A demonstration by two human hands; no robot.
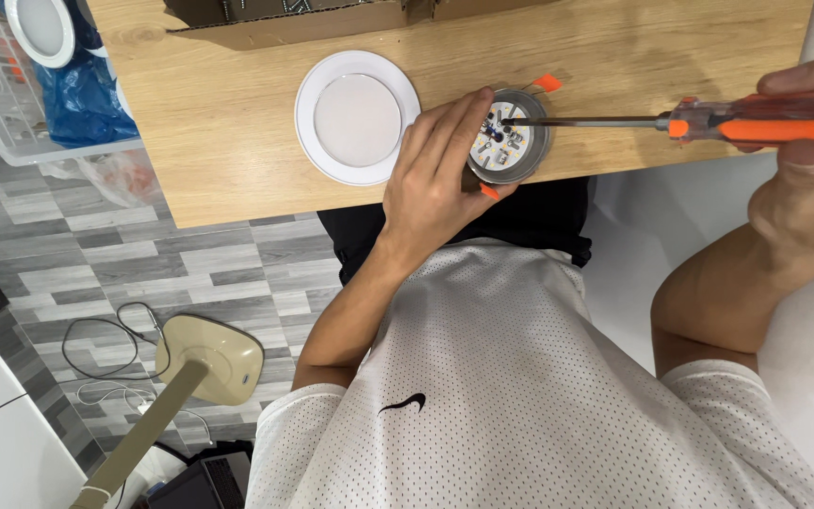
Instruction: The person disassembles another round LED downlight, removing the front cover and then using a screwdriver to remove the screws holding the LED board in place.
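Observation:
My left hand [435,174] grips the rim of a round metal lamp housing [512,143] with orange spring clips, holding it down at the near edge of the wooden table [237,141]. The housing's open side shows a small white circuit board. My right hand [803,160] holds a screwdriver [671,123] with a clear orange handle; its shaft lies level and the tip rests on the board inside the housing. A white round lamp cover [358,118] lies flat on the table just left of my left hand.
A cardboard box [284,21] sits at the table's far edge. A clear plastic crate [30,85] with a blue bag and another white round lamp stands at the left. On the grey floor are a beige fan base [209,358] and loose cables.

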